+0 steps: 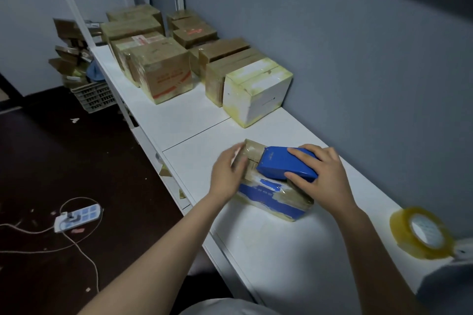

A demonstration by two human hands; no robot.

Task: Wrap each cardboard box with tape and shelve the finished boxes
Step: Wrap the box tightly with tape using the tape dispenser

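Dim, cool, bluish light all over, and its source can't be told from here. The long white shelf top is the brightest patch, while the dark brown floor sinks almost to black. Faint, soft-edged shadows hug the taped brown cardboard boxes. There's a pale sheen on the white tape-wrapped box. The left hand smears with motion at its fingertips. At the right edge the yellowish clear tape roll goes soft, and the white metal shelf post bows with the wide lens.
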